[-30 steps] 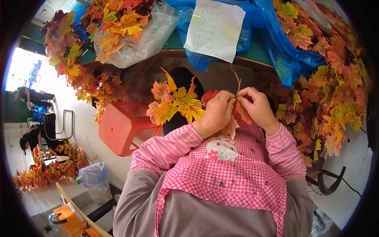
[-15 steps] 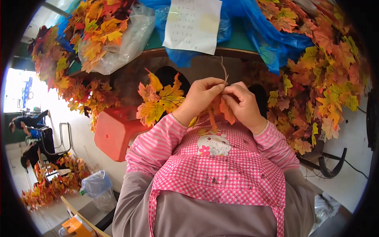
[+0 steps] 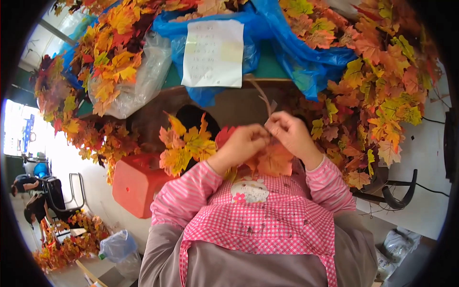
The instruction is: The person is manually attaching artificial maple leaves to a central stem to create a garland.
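Observation:
In front of my chest, my left hand [image 3: 246, 144] and my right hand [image 3: 292, 137] are close together on a spray of artificial maple leaves. The brown stem [image 3: 260, 93] points up and away past my right fingers, which pinch near its base. A small pale sliver [image 3: 273, 105] sticks out beside the stem there. My left fingers are curled closed just below and to the left; exactly what they grip is hidden. Large orange leaves [image 3: 275, 161] hang beneath my hands. Yellow and orange leaves [image 3: 189, 143] spread out to the left of my left wrist.
Ahead is a green table [image 3: 272, 64] with blue plastic bags [image 3: 306, 57], a clear bag [image 3: 148, 71] and a written paper sheet [image 3: 213, 52]. Leaf garlands [image 3: 377, 95] crowd both sides. A red stool [image 3: 138, 184] stands left; people [image 3: 36, 201] work farther off.
The whole view has shifted, so the table sits lower in the picture. My hands have moved slightly apart, with the right one now higher along the stem. The orange leaves show more fully.

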Action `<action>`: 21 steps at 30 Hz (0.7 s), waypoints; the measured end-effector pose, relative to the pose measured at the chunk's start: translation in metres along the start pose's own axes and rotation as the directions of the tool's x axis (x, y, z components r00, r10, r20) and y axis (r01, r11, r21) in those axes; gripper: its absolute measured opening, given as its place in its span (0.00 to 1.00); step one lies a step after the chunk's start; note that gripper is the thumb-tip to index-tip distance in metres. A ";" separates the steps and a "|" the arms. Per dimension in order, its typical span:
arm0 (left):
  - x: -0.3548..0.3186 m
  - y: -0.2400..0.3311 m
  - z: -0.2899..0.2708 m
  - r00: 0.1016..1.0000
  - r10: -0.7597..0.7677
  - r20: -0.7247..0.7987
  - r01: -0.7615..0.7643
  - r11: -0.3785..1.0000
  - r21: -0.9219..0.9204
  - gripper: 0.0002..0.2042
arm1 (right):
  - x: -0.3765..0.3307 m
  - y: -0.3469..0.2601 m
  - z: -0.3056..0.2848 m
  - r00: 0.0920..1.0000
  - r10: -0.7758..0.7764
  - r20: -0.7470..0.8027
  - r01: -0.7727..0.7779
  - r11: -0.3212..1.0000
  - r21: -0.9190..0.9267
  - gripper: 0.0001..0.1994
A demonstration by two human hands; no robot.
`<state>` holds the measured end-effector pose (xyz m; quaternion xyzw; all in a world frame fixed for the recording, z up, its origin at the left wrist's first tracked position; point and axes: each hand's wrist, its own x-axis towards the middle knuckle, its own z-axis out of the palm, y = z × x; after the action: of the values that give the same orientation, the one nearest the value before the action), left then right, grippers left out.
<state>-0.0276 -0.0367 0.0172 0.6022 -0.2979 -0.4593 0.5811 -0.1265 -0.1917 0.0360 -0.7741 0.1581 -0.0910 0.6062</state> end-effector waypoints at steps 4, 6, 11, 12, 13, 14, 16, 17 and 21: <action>-0.013 0.000 0.000 0.998 0.068 -0.016 -0.061 0.956 0.287 0.07 | -0.005 0.000 0.008 0.997 -0.081 0.010 0.080 0.991 0.105 0.07; -0.016 0.008 -0.001 0.986 0.160 -0.036 -0.131 0.901 0.414 0.08 | -0.009 -0.001 0.011 0.987 -0.153 -0.046 0.159 0.974 0.160 0.09; -0.012 0.015 0.000 0.842 0.503 -0.195 -0.309 0.747 0.589 0.06 | 0.007 -0.009 -0.005 0.999 -0.020 0.048 0.000 0.922 0.387 0.14; -0.011 0.017 -0.001 0.789 0.570 -0.230 -0.357 0.729 0.584 0.05 | 0.014 -0.017 -0.011 0.986 0.027 0.162 -0.097 0.893 0.440 0.14; -0.012 0.019 -0.003 0.785 0.560 -0.267 -0.330 0.741 0.584 0.04 | 0.024 -0.028 -0.022 0.965 0.026 0.261 -0.100 0.956 0.275 0.14; -0.011 0.019 -0.007 0.783 0.566 -0.259 -0.338 0.737 0.585 0.04 | 0.032 -0.038 -0.034 0.956 0.035 0.291 -0.063 0.994 0.089 0.12; -0.009 0.017 -0.015 0.775 0.563 -0.286 -0.305 0.730 0.611 0.04 | 0.059 -0.054 -0.061 0.983 -0.149 0.104 0.156 0.986 -0.057 0.08; -0.011 0.018 -0.016 0.792 0.523 -0.313 -0.264 0.758 0.597 0.03 | 0.077 -0.065 -0.075 0.970 -0.235 -0.056 0.231 0.971 -0.068 0.07; -0.009 0.009 -0.020 0.770 0.569 -0.289 -0.316 0.733 0.602 0.04 | 0.180 -0.075 -0.158 0.708 -0.563 -0.425 0.179 0.727 -0.663 0.10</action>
<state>-0.0117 -0.0212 0.0259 0.7340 -0.4046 -0.0495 0.5433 -0.0006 -0.3836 0.1388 -0.8641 0.1933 -0.4061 0.2258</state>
